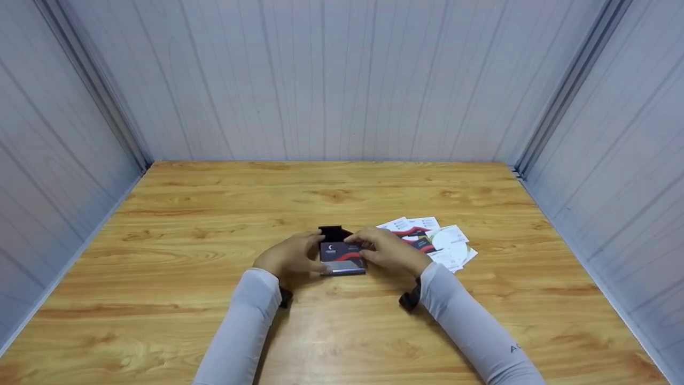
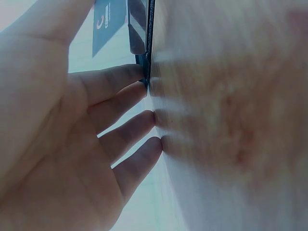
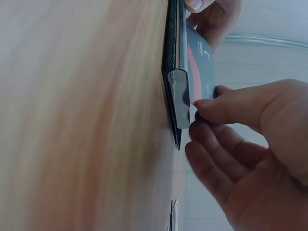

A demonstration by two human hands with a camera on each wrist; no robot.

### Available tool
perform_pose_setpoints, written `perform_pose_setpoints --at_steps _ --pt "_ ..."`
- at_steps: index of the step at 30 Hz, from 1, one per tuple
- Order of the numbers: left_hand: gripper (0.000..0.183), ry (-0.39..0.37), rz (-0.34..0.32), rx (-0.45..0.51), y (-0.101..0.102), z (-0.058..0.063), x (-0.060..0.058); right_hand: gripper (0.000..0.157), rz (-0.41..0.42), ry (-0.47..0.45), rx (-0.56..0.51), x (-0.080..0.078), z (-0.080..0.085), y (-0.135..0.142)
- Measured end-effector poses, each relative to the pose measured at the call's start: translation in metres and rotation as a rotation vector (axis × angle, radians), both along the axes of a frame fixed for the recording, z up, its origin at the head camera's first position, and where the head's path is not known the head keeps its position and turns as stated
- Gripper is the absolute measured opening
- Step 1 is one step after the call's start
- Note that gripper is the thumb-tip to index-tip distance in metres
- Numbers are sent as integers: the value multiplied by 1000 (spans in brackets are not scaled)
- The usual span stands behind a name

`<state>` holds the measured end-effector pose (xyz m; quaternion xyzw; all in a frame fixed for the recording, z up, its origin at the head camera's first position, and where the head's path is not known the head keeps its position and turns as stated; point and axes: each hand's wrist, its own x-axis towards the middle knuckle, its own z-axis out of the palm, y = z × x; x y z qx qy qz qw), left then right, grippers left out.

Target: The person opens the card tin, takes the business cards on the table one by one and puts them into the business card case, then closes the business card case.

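Note:
A black card holder (image 1: 334, 233) with a shiny metal tray lies with its lid open on the table. In the tray sits a dark business card (image 1: 342, 249) with a red stripe and white print, partly sticking out. My left hand (image 1: 291, 255) is at the holder's left end, fingers spread and nearly straight. Its thumb presses the tray's front, and its fingertips touch the holder's edge and the tabletop in the left wrist view. My right hand (image 3: 260, 139) pinches the card at its right edge between thumb and finger; the other fingers curl loosely beside the holder.
Several loose printed cards (image 1: 451, 246), white, dark and red, lie fanned out and overlapping to the right, partly behind my right hand. The wood-patterned table (image 1: 214, 203) meets pale panelled walls (image 1: 342, 80) at the back and both sides.

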<state>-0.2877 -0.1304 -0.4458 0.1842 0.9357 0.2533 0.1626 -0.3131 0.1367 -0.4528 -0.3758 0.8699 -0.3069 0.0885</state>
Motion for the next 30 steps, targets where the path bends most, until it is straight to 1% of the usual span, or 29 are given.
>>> perform_pose_setpoints --at_steps 2,8,14,16,24,30 --pt "93 1 -3 1 0 0 0 39 13 11 23 1 0 1" --pt "91 19 -19 -1 0 0 0 40 43 1 72 4 1 3" --pt "91 17 -27 -1 -1 0 3 38 107 91 105 3 0 1" --pt "91 12 -25 4 -1 1 3 38 122 109 113 3 0 1" --pt "92 17 -32 -7 -1 1 2 38 148 153 118 5 1 -1" --pt "91 21 -31 -4 -1 1 2 38 157 156 119 7 1 -1"
